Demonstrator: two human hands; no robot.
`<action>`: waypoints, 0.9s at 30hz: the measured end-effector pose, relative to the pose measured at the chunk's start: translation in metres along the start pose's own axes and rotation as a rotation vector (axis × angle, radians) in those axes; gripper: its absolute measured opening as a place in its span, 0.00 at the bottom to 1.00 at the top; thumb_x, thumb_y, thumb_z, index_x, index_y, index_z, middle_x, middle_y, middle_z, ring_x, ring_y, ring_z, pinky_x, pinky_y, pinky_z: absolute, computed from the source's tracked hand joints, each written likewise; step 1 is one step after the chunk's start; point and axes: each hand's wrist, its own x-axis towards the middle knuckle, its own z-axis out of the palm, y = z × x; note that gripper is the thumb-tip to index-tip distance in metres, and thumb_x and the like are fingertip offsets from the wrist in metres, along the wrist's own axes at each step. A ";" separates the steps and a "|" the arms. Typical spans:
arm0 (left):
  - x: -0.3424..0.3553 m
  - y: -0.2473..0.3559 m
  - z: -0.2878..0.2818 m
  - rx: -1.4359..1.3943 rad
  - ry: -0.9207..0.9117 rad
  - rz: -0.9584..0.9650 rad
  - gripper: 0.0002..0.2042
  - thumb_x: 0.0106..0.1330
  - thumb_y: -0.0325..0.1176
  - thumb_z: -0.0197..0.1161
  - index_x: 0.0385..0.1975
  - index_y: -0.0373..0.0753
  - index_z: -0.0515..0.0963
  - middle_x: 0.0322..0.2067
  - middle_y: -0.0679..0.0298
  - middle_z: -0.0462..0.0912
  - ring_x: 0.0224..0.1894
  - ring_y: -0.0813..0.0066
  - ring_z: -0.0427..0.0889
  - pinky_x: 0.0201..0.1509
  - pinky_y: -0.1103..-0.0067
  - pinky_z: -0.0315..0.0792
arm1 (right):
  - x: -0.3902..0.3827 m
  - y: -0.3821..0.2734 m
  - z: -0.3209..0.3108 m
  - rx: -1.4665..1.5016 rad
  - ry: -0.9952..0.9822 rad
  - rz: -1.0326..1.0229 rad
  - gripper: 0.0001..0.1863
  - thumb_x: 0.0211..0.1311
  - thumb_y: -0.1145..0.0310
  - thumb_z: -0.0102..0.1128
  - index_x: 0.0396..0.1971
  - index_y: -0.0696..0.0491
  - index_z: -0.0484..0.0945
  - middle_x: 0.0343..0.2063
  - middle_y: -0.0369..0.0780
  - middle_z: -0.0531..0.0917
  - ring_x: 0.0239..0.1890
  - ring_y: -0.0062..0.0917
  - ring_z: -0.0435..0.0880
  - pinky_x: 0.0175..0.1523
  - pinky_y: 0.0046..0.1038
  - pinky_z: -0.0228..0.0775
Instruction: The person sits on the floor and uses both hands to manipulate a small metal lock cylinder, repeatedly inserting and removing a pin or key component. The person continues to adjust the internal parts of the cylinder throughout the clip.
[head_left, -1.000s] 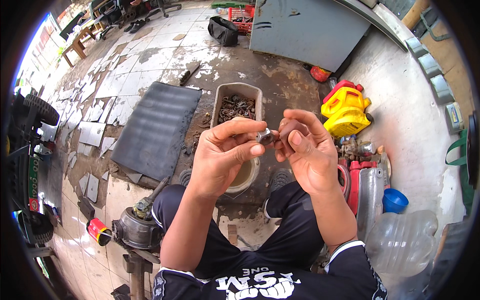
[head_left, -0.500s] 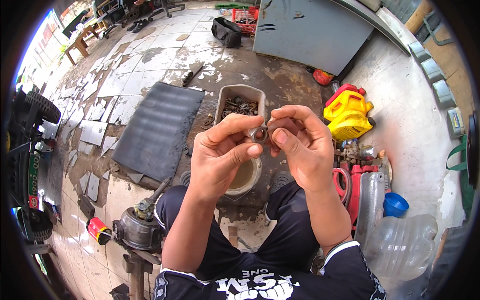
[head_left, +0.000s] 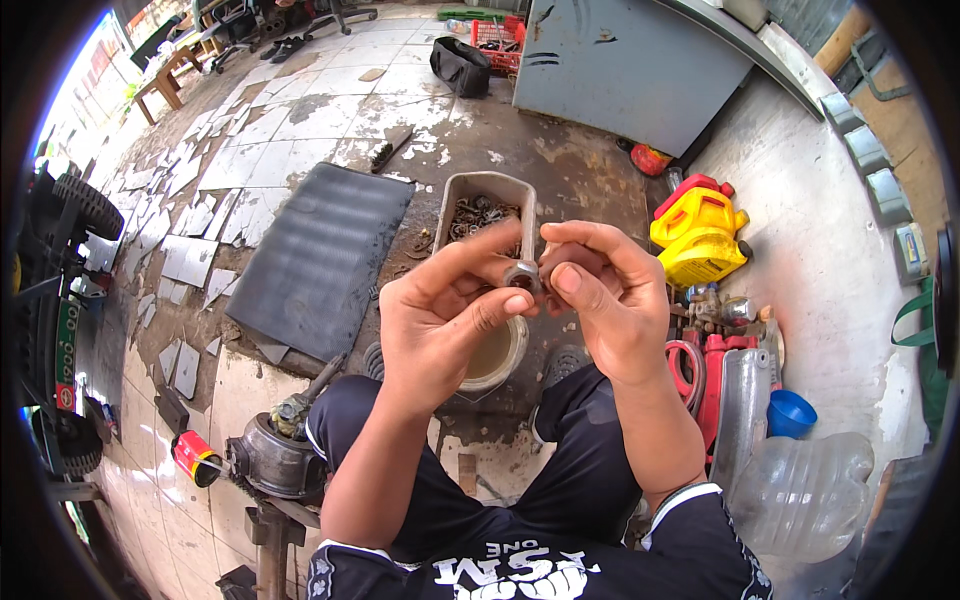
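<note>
My left hand [head_left: 440,310] holds a small metal nut [head_left: 522,278] between thumb and fingers, its opening turned upward toward the camera. My right hand [head_left: 610,310] grips a reddish-brown piece [head_left: 560,258], perhaps abrasive paper, just beside the nut; whether they touch I cannot tell. Behind my hands a grey plastic tub [head_left: 487,181] holds rusty small metal parts [head_left: 475,220]. A pale bucket [head_left: 510,355] with murky liquid sits below my hands, partly hidden by them.
A black mat [head_left: 310,260] lies left on the broken-tiled floor. A heavy metal housing [head_left: 275,455] is at lower left. At right are yellow jerrycans [head_left: 700,240], a blue funnel [head_left: 790,410] and a clear plastic jug [head_left: 800,490]. A grey cabinet [head_left: 630,70] and black bag [head_left: 460,68] stand behind.
My hands keep the nut and brown piece close together. The nut has turned and shifted slightly, and my left fingers have moved around it, the index finger lifting.
</note>
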 end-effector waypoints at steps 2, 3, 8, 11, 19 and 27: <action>-0.002 -0.005 -0.008 0.100 -0.009 0.087 0.16 0.59 0.19 0.67 0.48 0.29 0.79 0.38 0.58 0.80 0.39 0.74 0.83 0.46 0.81 0.79 | -0.002 0.000 0.002 -0.004 -0.017 -0.005 0.15 0.63 0.79 0.60 0.50 0.64 0.76 0.33 0.39 0.82 0.35 0.16 0.79 0.41 0.19 0.72; -0.004 -0.003 -0.005 0.079 0.020 0.096 0.15 0.59 0.19 0.67 0.47 0.29 0.79 0.38 0.58 0.80 0.39 0.75 0.83 0.45 0.81 0.78 | -0.003 0.001 0.003 -0.005 -0.026 -0.007 0.15 0.63 0.80 0.60 0.50 0.64 0.76 0.34 0.39 0.82 0.35 0.16 0.79 0.42 0.19 0.72; -0.005 -0.007 -0.001 0.214 0.065 0.213 0.15 0.58 0.16 0.66 0.46 0.29 0.80 0.38 0.58 0.80 0.38 0.77 0.83 0.42 0.84 0.78 | -0.005 0.001 0.014 -0.208 0.059 -0.110 0.15 0.60 0.84 0.59 0.48 0.64 0.77 0.35 0.39 0.81 0.37 0.16 0.79 0.45 0.18 0.73; -0.009 -0.008 0.003 0.342 0.009 0.258 0.14 0.58 0.13 0.64 0.45 0.29 0.81 0.38 0.58 0.80 0.38 0.77 0.83 0.41 0.85 0.78 | -0.006 0.004 0.014 -0.145 0.099 -0.087 0.15 0.60 0.84 0.59 0.48 0.64 0.78 0.35 0.39 0.81 0.39 0.17 0.80 0.45 0.18 0.74; -0.011 -0.011 0.006 0.115 0.112 0.219 0.15 0.59 0.14 0.63 0.47 0.29 0.80 0.37 0.57 0.81 0.36 0.75 0.84 0.41 0.84 0.78 | -0.006 0.005 0.017 -0.090 0.094 -0.048 0.15 0.61 0.83 0.60 0.49 0.64 0.78 0.35 0.39 0.81 0.38 0.16 0.80 0.42 0.17 0.74; -0.009 -0.012 0.004 0.066 0.113 0.246 0.13 0.61 0.17 0.63 0.46 0.27 0.79 0.36 0.57 0.80 0.36 0.74 0.84 0.41 0.82 0.79 | -0.003 0.004 0.023 -0.145 0.084 -0.073 0.15 0.61 0.84 0.60 0.48 0.65 0.78 0.34 0.38 0.79 0.37 0.18 0.80 0.42 0.19 0.76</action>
